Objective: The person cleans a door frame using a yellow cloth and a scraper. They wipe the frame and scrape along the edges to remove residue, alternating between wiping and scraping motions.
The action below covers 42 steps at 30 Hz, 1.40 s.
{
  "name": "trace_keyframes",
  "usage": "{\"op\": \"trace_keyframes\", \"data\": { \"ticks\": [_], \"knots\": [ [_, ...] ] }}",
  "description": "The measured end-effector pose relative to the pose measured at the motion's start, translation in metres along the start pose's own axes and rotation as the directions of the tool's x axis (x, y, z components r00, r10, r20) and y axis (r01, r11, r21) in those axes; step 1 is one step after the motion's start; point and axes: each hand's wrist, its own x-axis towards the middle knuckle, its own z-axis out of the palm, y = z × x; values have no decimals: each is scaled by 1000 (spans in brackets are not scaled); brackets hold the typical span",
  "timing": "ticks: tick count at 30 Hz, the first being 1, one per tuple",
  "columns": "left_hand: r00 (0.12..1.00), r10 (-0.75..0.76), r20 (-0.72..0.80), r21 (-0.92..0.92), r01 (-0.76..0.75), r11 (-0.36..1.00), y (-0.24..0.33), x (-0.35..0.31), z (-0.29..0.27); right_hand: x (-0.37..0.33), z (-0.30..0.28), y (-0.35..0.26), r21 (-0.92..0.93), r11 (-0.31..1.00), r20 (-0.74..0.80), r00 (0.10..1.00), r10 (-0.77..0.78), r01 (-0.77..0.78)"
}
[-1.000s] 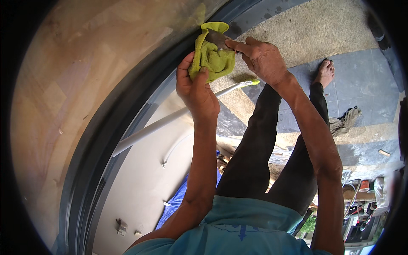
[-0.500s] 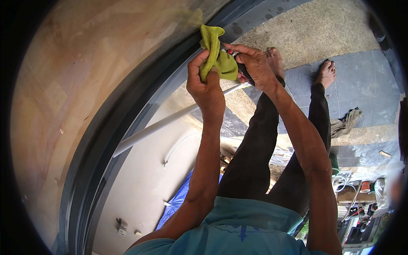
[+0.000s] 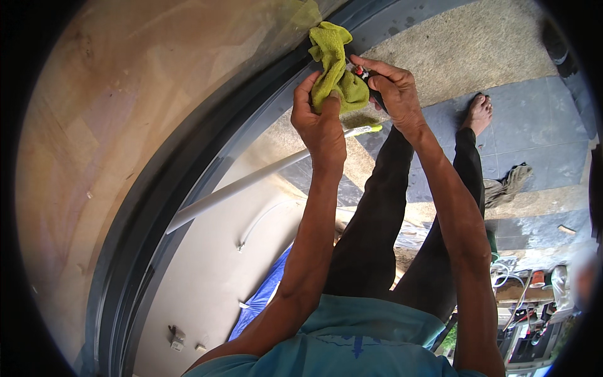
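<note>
A turquoise shirt [image 3: 370, 330] fills the lower middle, closest to view, and two bare forearms stretch upward from it. Near the top, the left hand [image 3: 319, 129] pinches a yellow-green cloth [image 3: 339, 72] between its thumb and fingers. The cloth is bunched and folded, lying between the two hands in front of a dark, curving frame [image 3: 207, 141]; whether it touches the frame I cannot tell. The right hand [image 3: 401, 97], just beside the cloth, has its fingers curled around a dark-handled tool [image 3: 378, 95] with a small red part, its index finger pointing toward the cloth. The tool's far end is hidden.

Left of the frame spreads a large, brownish, reflective panel [image 3: 94, 125]. A white pole [image 3: 242, 186] with a yellow-green end slants behind the left forearm.

Farther down are legs in black leggings [image 3: 370, 220] and one visible bare foot [image 3: 480, 114] on grey floor tiles [image 3: 534, 147], with rough tan strips [image 3: 465, 47] alongside. A crumpled grey-brown rag [image 3: 509, 187] lies by the leg. A blue sheet [image 3: 260, 305] shows left of the legs; at far right, an orange-red container [image 3: 537, 279] sits among blurred clutter.
</note>
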Motion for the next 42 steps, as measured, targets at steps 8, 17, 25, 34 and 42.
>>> {"op": "trace_keyframes", "data": {
  "ticks": [8, 17, 25, 34, 42],
  "knots": [
    [995, -5, 95, -60, 10, 998, 8, 10, 24, 1, -21, -21, -125, 988, -69, 993, -99, 90],
    [984, -10, 180, -82, 25, 996, 17, 20, 54, 9, -52, -39, -103, 980, -119, 976, -183, 171],
    [975, -3, 221, -170, 42, 985, 35, 28, 92, 8, -69, -89, -135, 972, -203, 955, -218, 193],
    [951, 8, 308, -247, 72, 966, 48, 38, 140, 16, -113, -129, -254, 913, -316, 865, -390, 319],
    [923, -21, 385, -262, 131, 956, 44, 42, 164, 40, -123, -115, -668, 623, -272, 645, -714, 408]
  ]
}}
